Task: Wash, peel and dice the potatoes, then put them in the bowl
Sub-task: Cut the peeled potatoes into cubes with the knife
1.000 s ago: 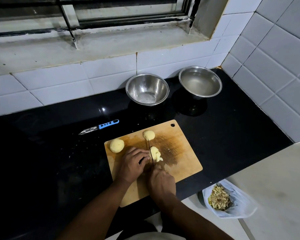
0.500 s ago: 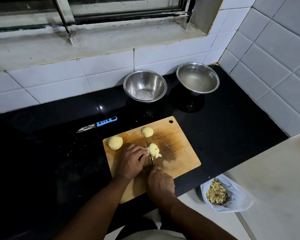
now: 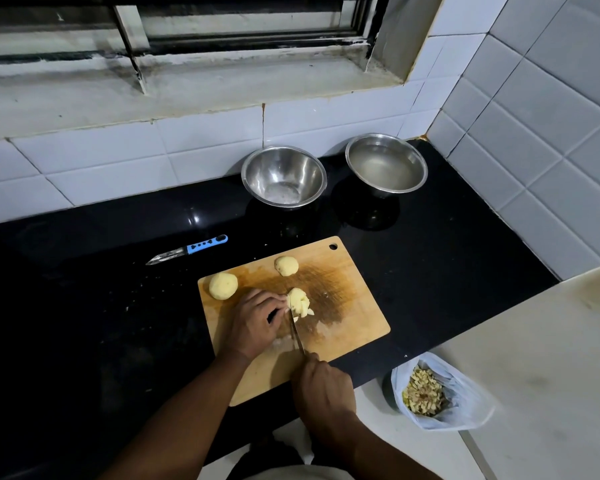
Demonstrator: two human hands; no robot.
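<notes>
- Potato (image 3: 298, 301) under the cut is sitting on the cutting board (image 3: 354, 306), already partly sliced, touching the fingertips of my left hand (image 3: 253, 322) and lying just ahead of them, on their right side.
- I am bracing it with that hand, fingers curled down, tips pressing its near-left flank.
- I am holding the knife (image 3: 297, 332) in my right hand (image 3: 323, 388), fingers wrapped round the handle; the blade is running away from me toward the potato, tip at its near edge, flat alongside my left knuckles.
- So the potato is lying straight out along the blade's line from my right grip, farther from it than from my left; I judge the next stroke needs the blade carried forward over the slices, across them to make dice.
- Risk, as I am reading it: the blade is passing very close to my left fingers.
- Two whole peeled potatoes are waiting beyond my left hand: one (image 3: 223, 285) to its far left, one (image 3: 286, 265) ahead.
- Farther out, well apart from both hands, two steel bowls are standing by the wall: the left bowl (image 3: 257, 174) and the right bowl (image 3: 420, 168), which seems to be holding water.
</notes>
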